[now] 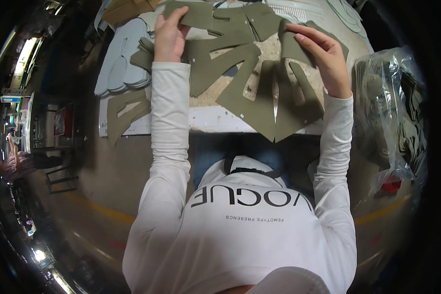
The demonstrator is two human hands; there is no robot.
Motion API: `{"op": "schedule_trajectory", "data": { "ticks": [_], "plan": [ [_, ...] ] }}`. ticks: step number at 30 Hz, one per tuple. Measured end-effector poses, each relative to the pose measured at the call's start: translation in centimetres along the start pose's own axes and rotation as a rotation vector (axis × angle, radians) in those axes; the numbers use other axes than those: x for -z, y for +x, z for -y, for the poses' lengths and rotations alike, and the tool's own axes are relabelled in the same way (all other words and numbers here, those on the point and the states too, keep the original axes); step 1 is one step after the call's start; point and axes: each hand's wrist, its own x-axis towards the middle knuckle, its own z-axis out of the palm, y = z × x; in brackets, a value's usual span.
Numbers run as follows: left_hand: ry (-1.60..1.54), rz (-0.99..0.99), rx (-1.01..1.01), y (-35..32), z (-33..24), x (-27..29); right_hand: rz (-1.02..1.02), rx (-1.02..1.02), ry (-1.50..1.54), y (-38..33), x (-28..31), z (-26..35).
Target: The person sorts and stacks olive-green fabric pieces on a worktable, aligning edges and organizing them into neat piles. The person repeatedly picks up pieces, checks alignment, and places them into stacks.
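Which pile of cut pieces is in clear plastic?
The green pile right of the table: shiny plastic covers it, while the pale pile and the green pieces on the table lie uncovered.

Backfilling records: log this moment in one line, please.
left hand: touching upper olive panel; right hand: touching right olive panel; table: olive cutouts, pale stack

Most cut pieces [262, 93] lie on the table [208, 117], right of stacked panels [116, 81].
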Motion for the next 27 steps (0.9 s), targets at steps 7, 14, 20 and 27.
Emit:
{"op": "schedule_trajectory", "data": {
  "ticks": [7,14,20,27],
  "plan": [
    [0.197,-0.140,-0.034,-10.6,-3.8,3.0,0.017,-0.154,0.182,-7.1,-4.6,-0.5],
    [0.306,-0.414,-0.013,-17.7,-5.6,6.2,-0.012,-0.222,-0.263,-11.3,-6.8,-5.3],
    [0.298,-0.387,0.018,-19.1,-5.3,6.1,-0.006,-0.241,-0.110,-12.2,-6.5,-5.5],
    [0.299,-0.328,0.029,-18.7,-5.4,5.3,-0.002,-0.191,-0.127,-12.7,-6.4,-4.9]
  ]
}}
